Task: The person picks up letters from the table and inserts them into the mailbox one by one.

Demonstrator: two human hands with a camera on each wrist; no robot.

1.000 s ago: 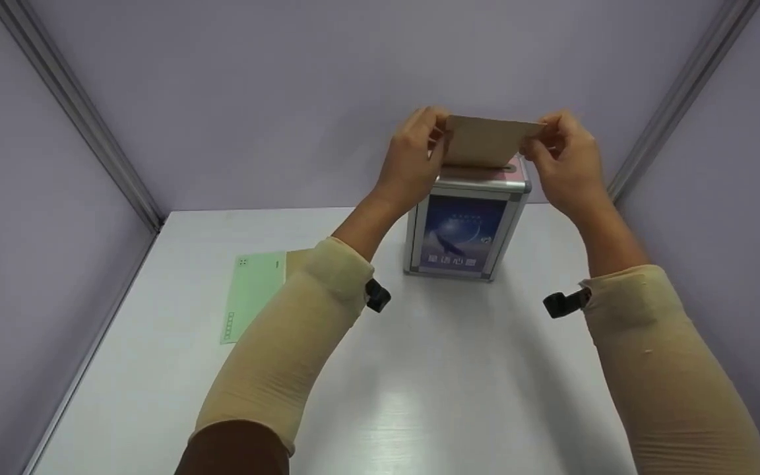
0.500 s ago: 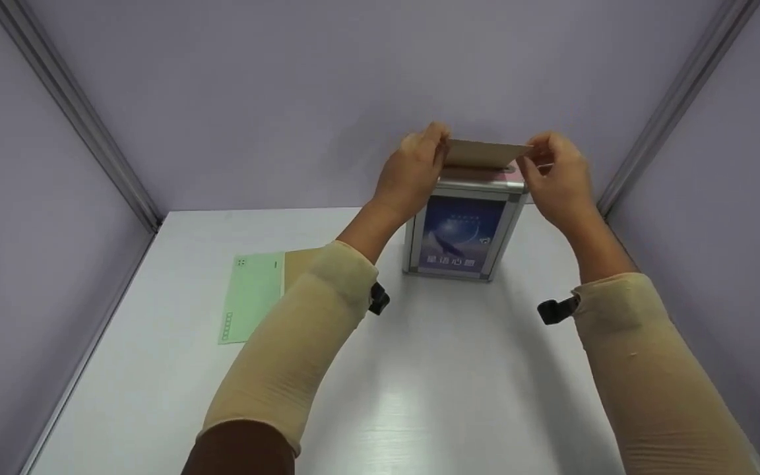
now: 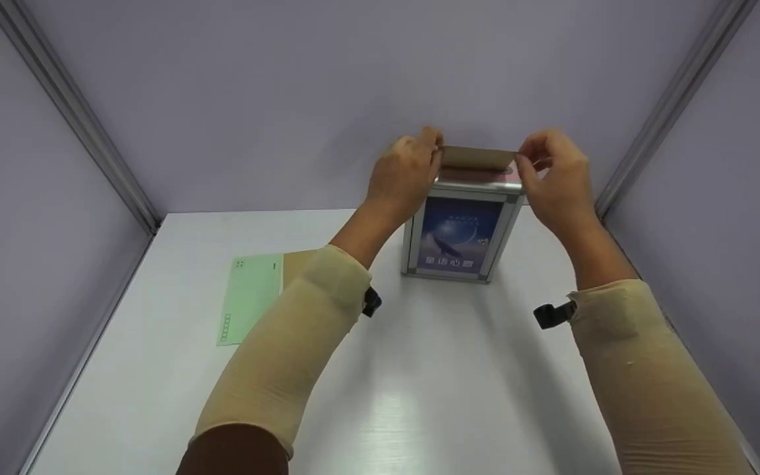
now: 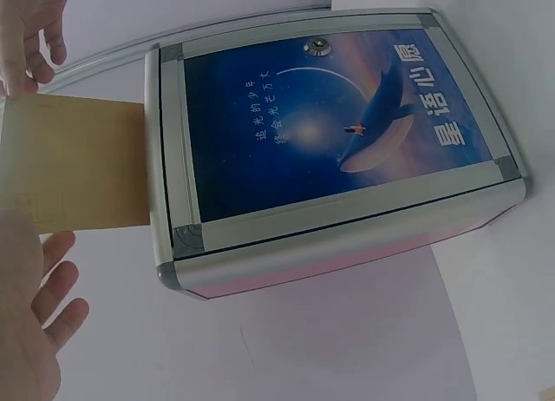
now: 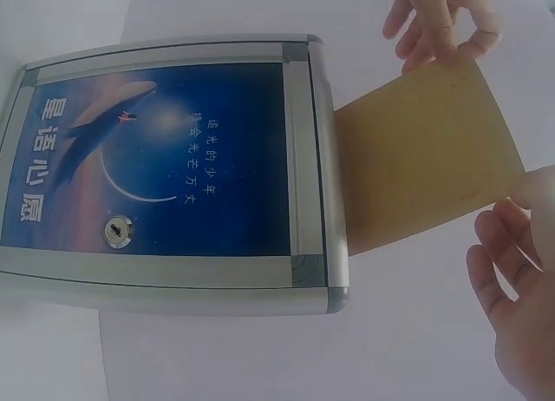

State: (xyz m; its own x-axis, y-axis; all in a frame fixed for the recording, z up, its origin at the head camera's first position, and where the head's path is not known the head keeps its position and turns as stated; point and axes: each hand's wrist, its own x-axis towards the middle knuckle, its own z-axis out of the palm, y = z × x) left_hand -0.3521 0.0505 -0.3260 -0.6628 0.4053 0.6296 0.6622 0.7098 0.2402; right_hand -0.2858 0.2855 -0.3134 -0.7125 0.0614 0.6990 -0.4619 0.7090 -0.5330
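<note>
A brown paper envelope (image 3: 475,158) stands on edge over the slot in the pink top of a locking suggestion box (image 3: 457,236). Its lower edge meets the slot, and most of the paper (image 5: 425,149) shows above the lid in the right wrist view. My left hand (image 3: 403,175) pinches the envelope's left edge between thumb and fingers. At the opposite upper corner, my right hand (image 3: 557,181) pinches it with thumb and fingertips. The box front carries a blue whale poster (image 4: 338,115) and a keyhole lock (image 5: 119,232).
On the white table (image 3: 433,369), a green envelope (image 3: 248,293) lies to the left, beside a brown paper piece (image 3: 295,265) partly hidden by my left sleeve. A grey wall (image 3: 274,99) rises close behind the box, with side walls left and right.
Both hands have come down together with the envelope, so less of it shows above the box top. The right hand has also shifted a little left. The box stays put.
</note>
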